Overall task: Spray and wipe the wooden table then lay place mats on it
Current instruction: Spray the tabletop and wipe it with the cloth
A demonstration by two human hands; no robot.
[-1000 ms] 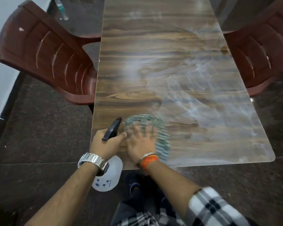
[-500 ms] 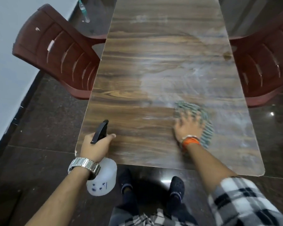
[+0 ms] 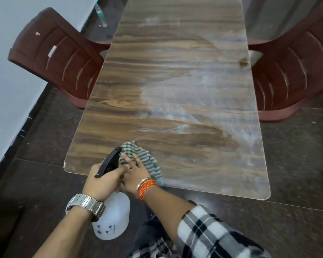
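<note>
Pressing palm-down on a striped green-and-white cloth (image 3: 146, 158), the right hand (image 3: 136, 174) has its fingers straight and spread. Cloth sits at 7 o'clock on the wooden table (image 3: 175, 81), just inside the near edge. The left hand (image 3: 103, 180) grips a translucent white spray bottle (image 3: 113, 218) at the neck, fingers curled round it under the black trigger head (image 3: 108, 162). The bottle body hangs below the table edge, off the top, and the nozzle points to 1 o'clock, beside the cloth; cannot tell if they touch. The 2 hands are side by side, touching. A whitish streaky film (image 3: 203, 101) covers the tabletop from the centre out to 3 o'clock; the 9 o'clock side shows dark grain. There are 2 maroon plastic chairs, 1 at 10 o'clock (image 3: 60, 60) and 1 at 2 o'clock (image 3: 291, 75), both against the long sides. Steel watch (image 3: 85, 203) on the left wrist, orange threads (image 3: 146, 186) on the right, plaid sleeve (image 3: 209, 231). A small plastic bottle (image 3: 100, 14) is on the dark floor at 11 o'clock.
</note>
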